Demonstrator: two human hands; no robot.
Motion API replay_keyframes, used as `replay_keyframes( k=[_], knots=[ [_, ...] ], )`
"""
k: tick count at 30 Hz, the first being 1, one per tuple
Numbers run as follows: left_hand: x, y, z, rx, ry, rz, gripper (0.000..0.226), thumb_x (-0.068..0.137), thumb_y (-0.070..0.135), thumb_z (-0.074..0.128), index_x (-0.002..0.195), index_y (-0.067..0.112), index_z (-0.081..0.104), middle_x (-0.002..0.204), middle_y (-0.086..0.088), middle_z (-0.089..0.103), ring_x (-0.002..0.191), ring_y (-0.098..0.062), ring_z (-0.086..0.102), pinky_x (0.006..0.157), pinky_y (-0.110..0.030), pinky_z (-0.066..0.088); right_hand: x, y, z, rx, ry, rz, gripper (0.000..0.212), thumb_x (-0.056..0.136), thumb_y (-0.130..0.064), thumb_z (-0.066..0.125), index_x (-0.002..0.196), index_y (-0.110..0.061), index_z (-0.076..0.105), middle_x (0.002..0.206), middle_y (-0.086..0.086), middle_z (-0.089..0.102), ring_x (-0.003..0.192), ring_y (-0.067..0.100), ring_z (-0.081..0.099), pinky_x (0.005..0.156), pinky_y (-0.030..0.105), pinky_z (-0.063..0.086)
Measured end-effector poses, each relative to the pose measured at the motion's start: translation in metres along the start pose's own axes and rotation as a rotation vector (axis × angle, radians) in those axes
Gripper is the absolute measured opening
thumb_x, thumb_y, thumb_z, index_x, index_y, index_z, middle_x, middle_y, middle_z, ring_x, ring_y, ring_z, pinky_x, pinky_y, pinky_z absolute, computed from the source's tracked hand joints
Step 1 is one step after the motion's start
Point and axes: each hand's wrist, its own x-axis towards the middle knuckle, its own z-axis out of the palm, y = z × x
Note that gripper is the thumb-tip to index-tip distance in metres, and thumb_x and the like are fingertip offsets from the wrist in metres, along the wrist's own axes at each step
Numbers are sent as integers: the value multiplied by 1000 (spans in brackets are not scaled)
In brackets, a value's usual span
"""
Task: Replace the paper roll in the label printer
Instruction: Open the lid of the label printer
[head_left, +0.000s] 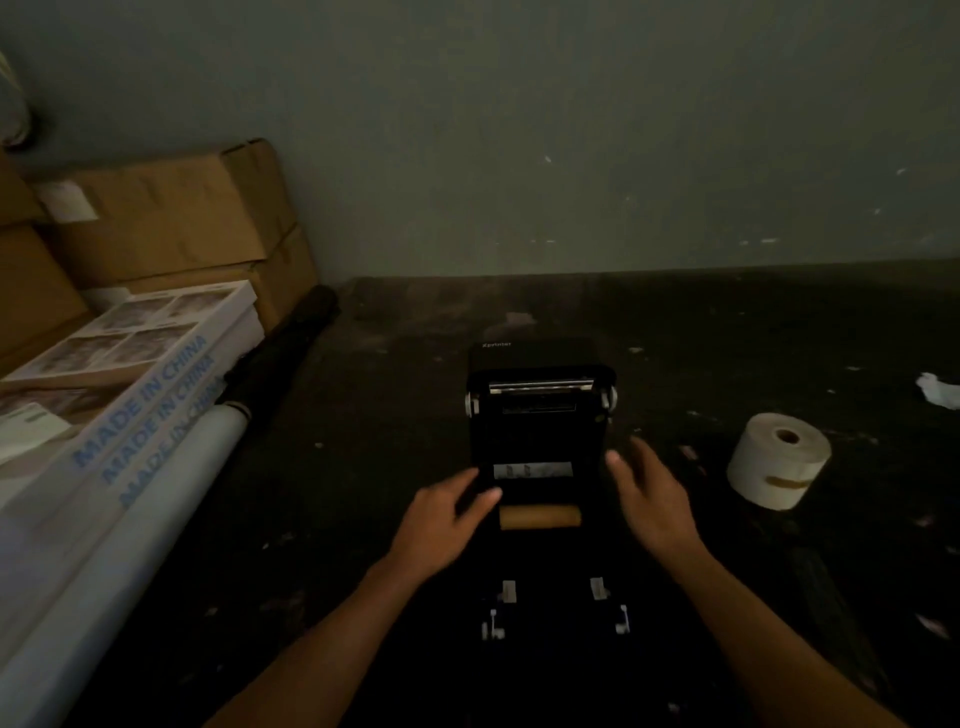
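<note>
Two hands (447, 519) (652, 499) empty, open printer (540, 415) – bare core (540, 517) inside; fresh roll (779, 460) beside

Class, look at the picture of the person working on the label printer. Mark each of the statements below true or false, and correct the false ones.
1. The printer is open. True.
2. A bare brown cardboard core lies inside the printer. True.
3. The full white paper roll is held in the right hand. False: it stands on the floor to the right of the printer, and the right hand is empty.
4. The left hand is beside the left end of the core. True.
5. Cardboard boxes are stacked to the right of the printer. False: they are at the left, against the wall.
</note>
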Motion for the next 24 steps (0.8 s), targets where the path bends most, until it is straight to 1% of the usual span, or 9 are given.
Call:
replay_keyframes(
  k=[2,4,5,8,11,16,19,21,24],
  knots=[
    [0,-7,17,70,-72,29,87,79,75,28,145,18,27,151,-3,32,139,-15,26,115,-36,22,-12,15,11,-72,-129,-22,70,86,-56,45,143,-20,25,148,8,35,133,23,34,104,36,30],
    [5,-11,31,196,-112,54,84,83,72,21,147,17,16,156,-3,19,143,-13,11,115,-33,9,-16,25,21,-206,-204,-80,76,85,-61,41,144,-19,20,152,7,26,138,21,24,109,37,22],
    [8,-13,36,233,-128,52,84,84,72,18,148,17,13,157,-4,16,143,-13,7,114,-32,6,-16,29,25,-295,-225,-105,78,84,-64,36,145,-19,17,154,6,22,140,20,18,112,40,18],
    [17,-18,45,264,-122,12,81,86,70,15,148,17,12,157,-5,16,143,-15,7,111,-32,3,-14,34,37,-491,-239,-153,80,85,-67,28,146,-19,11,156,4,16,142,18,10,113,46,8],
    [17,-20,51,261,-100,8,74,90,64,17,148,18,11,156,-7,19,143,-17,10,112,-35,5,-14,34,47,-540,-231,-175,77,87,-65,26,146,-19,10,156,2,14,142,16,7,112,48,3],
    [16,-10,53,211,-95,-38,62,97,49,19,148,16,7,155,-9,21,144,-18,10,116,-40,4,-20,27,49,-473,-213,-143,66,92,-54,30,146,-21,12,156,1,15,142,16,6,112,52,3],
    [13,1,53,105,-56,-47,60,98,47,21,148,18,4,155,-7,24,142,-18,18,117,-39,10,-23,16,47,-374,-187,-157,60,95,-46,32,146,-22,12,155,2,19,142,19,11,112,51,7],
    [12,10,49,-12,-38,-53,60,97,48,23,148,23,2,154,-4,25,140,-19,23,113,-35,18,-26,8,44,-257,-157,-184,58,96,-40,36,146,-21,14,153,5,24,139,21,21,112,44,16],
    [11,23,43,-113,9,-26,57,98,44,26,148,26,6,154,-3,26,139,-16,25,109,-28,20,-29,-1,36,-148,-133,-197,54,96,-36,36,145,-23,18,149,7,31,133,20,33,102,28,27]
  ],
)
